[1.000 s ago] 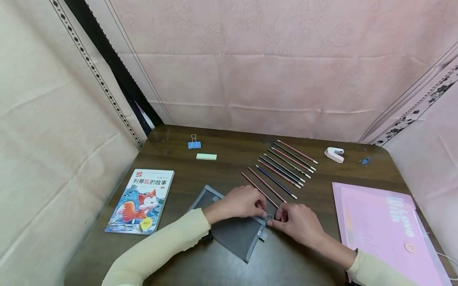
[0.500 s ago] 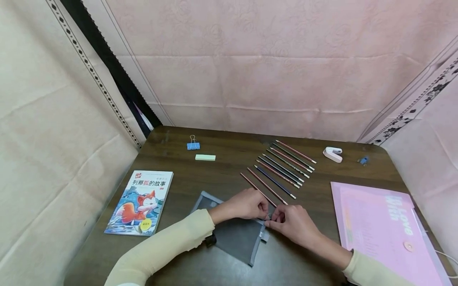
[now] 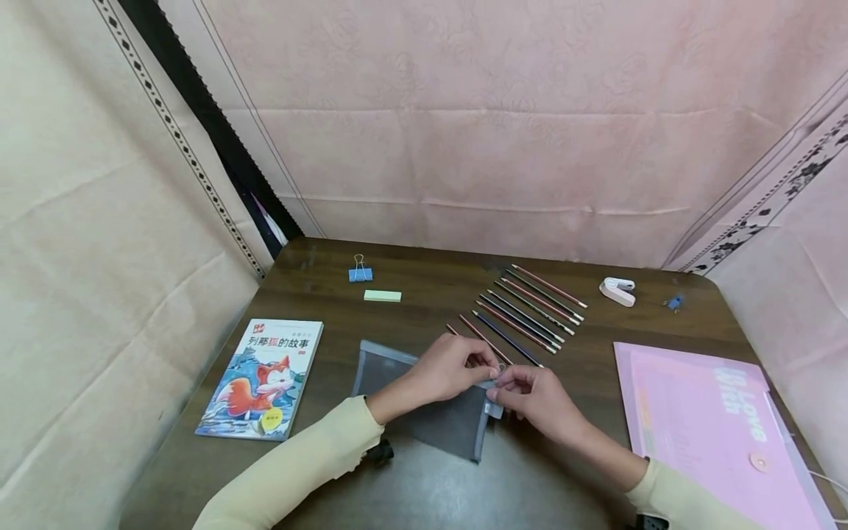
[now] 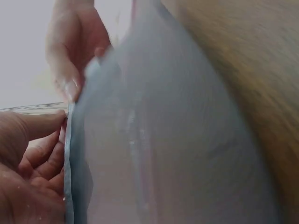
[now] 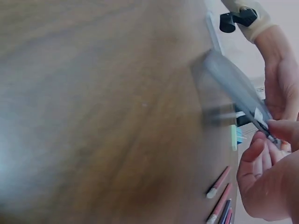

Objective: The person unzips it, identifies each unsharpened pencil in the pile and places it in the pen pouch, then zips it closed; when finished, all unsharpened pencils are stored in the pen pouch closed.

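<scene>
A grey see-through zip pouch (image 3: pixel 437 423) is held at its right-hand corner by both hands. In the head view my left hand (image 3: pixel 450 368) pinches the top edge near a small ring. Beside it my right hand (image 3: pixel 539 397) pinches the corner by a pale tab (image 3: pixel 493 409). The left wrist view has the pouch (image 4: pixel 187 126) filling the middle, its bound edge between the left thumb and fingers. In the right wrist view the pouch (image 5: pixel 238 88) tilts up from the table, and the right hand (image 5: pixel 275 177) grips its end.
Several pencils (image 3: pixel 523 309) lie in a slanted row just beyond the hands. A picture book (image 3: pixel 261 375) is at left, a pink folder (image 3: pixel 715 427) at right. Farther back are a blue binder clip (image 3: pixel 360 274), a pale green strip (image 3: pixel 382 296), a white stapler (image 3: pixel 617 291) and a small blue item (image 3: pixel 674 302).
The pouch has turned slightly, its near corner moving away from me and right. Both hands have shifted a little along its corner, and the ring shows again between them.
</scene>
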Demonstrator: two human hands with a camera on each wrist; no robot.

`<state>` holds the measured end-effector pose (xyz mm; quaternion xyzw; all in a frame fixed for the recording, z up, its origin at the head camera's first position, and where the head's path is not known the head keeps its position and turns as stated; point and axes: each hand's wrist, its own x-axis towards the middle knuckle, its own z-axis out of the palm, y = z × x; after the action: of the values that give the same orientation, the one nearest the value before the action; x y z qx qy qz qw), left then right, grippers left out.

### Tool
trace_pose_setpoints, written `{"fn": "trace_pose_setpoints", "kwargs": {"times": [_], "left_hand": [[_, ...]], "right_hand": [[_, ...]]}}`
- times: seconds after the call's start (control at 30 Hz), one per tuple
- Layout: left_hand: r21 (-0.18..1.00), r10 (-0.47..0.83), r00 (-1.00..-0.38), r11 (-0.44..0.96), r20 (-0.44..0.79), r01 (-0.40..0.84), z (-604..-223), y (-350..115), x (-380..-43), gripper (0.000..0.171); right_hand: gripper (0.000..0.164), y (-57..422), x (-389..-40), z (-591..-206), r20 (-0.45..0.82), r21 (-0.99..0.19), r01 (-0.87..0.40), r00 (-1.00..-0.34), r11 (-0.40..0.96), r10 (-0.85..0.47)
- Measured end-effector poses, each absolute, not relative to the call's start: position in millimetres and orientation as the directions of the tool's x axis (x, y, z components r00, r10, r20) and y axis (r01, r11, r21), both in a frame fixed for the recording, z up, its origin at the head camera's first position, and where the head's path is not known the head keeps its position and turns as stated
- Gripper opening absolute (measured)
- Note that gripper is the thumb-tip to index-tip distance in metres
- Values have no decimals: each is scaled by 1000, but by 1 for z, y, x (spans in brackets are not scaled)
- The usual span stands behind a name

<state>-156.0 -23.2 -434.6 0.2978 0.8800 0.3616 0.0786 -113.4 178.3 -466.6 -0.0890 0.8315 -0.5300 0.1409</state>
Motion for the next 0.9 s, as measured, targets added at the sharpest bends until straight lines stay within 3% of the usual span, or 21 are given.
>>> {"fn": "trace_pose_setpoints", "kwargs": {"times": [0.17, 0.37, 0.6, 0.9], "left_hand": [[637, 507, -849, 608, 148, 474, -420, -30, -148, 4], [563, 452, -865, 665, 220, 491, -409, -39, -147, 6], [639, 380, -900, 642, 214, 423, -406, -51, -153, 7], [541, 322, -899, 719, 297, 436, -406, -70, -165, 5]], "right_hand": [[21, 177, -120, -458, -110, -935, -6, -946, 355, -305], [12, 177, -129, -448, 20, -928, -147, -937, 342, -348], [12, 173, -137, -435, 183, -845, -333, -915, 418, -359], [7, 166, -131, -403, 192, -840, -333, -921, 429, -338]]}}
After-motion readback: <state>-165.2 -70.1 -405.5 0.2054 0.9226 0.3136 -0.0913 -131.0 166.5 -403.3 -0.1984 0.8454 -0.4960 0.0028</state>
